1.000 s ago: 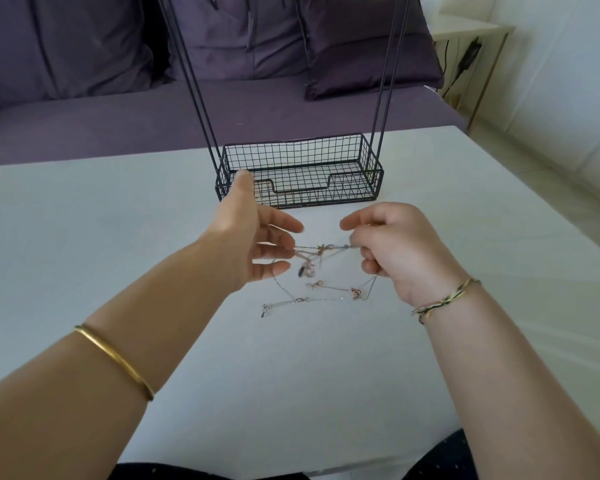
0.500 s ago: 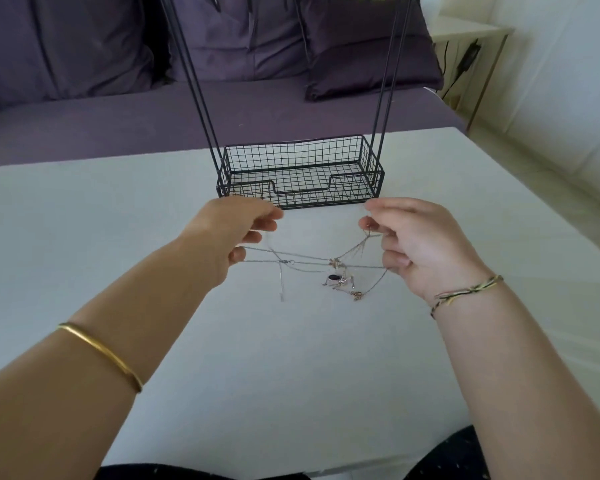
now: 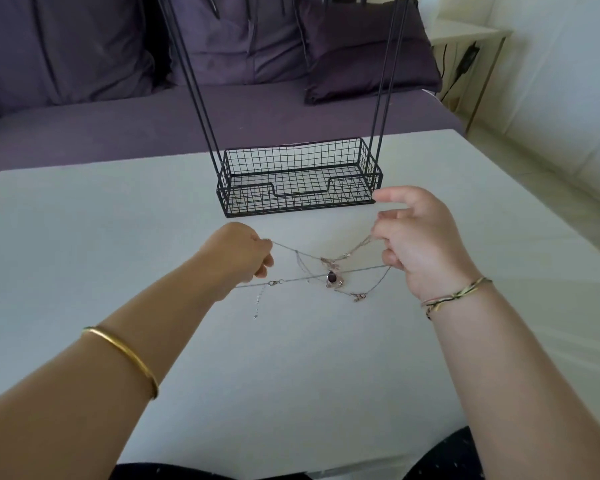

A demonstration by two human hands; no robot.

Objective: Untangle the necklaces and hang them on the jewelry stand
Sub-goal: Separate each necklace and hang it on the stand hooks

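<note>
Tangled necklaces (image 3: 330, 276) strung between left grip (image 3: 241, 252) and right grip (image 3: 420, 244), both pinching chains, just above counter (image 3: 84, 237) near side of stand (image 3: 300, 195); judged light, limp, slippery, snap-prone, so hold close beside the knot.

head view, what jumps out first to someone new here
A tangle of thin necklaces is stretched over the white table between the left hand and right hand, with a dark teardrop pendant hanging at the knot. Just behind stands the black wire jewelry stand, its rods running out of frame at the top.
</note>
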